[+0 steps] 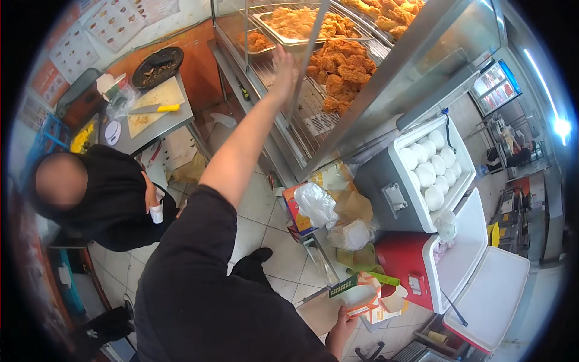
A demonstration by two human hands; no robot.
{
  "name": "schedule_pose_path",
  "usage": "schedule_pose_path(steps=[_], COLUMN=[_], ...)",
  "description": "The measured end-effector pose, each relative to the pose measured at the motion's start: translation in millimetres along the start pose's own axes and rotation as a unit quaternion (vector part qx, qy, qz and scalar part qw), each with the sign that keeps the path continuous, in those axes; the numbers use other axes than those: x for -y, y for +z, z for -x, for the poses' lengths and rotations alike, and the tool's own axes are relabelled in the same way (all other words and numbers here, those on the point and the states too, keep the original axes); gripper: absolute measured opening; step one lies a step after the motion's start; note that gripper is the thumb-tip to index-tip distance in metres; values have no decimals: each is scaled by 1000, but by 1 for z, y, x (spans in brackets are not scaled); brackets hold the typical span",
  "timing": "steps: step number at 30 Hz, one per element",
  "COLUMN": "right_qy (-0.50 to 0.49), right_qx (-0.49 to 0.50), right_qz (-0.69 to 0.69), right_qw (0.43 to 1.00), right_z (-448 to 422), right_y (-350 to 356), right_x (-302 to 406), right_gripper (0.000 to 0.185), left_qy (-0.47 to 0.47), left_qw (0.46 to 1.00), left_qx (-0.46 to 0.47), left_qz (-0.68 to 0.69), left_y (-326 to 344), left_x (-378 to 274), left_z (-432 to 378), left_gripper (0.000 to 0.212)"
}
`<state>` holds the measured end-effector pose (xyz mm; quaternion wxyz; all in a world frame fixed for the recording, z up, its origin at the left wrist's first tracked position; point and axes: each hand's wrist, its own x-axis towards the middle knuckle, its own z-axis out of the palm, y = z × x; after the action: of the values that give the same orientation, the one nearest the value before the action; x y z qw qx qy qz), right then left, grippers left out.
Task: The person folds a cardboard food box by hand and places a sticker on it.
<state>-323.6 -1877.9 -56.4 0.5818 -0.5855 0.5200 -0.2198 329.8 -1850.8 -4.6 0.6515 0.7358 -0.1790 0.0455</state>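
Observation:
My left hand [284, 74] reaches up to the glass front of a heated display cabinet [267, 106], its fingers stretched out beside the upright edge of a glass panel. I cannot tell whether it touches the glass. Behind the panel, fried chicken pieces [346, 70] are heaped on a wire rack, and a metal tray [260, 18] holds paler fried pieces. Low on the right, my right hand [342, 329] grips an open paper food box [359, 296] with an orange-and-white pattern and a green flap. The inside of the box looks bare.
A grey cool box [380, 181] holds several round white wrapped packets [425, 174]. Beside it stands a red cool box [400, 262] with its lid open. At left, a knife [156, 108] lies on a cutting board [169, 92]. A person in black [113, 199] stands nearby holding a white cup.

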Motion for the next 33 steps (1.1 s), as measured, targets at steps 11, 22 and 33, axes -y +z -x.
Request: schedule_pose_path(steps=[11,22,33], right_qy=[-122,-137,104], right_qx=[114,624,623], right_qz=[9,-106,-87], right_qw=[986,762,770], right_z=[-5,79,228], right_y=[-41,-50,26], right_x=[4,-74,-110], right_gripper=[36,57,40], left_qy=[-34,-174,-58], left_qw=[993,951,991], left_qx=[49,87,-13], left_qz=[102,241,124], left_y=[-10,-103,-265], left_x=[-31,-146,-193], left_z=[303,701,843], left_gripper=[34,72,44])
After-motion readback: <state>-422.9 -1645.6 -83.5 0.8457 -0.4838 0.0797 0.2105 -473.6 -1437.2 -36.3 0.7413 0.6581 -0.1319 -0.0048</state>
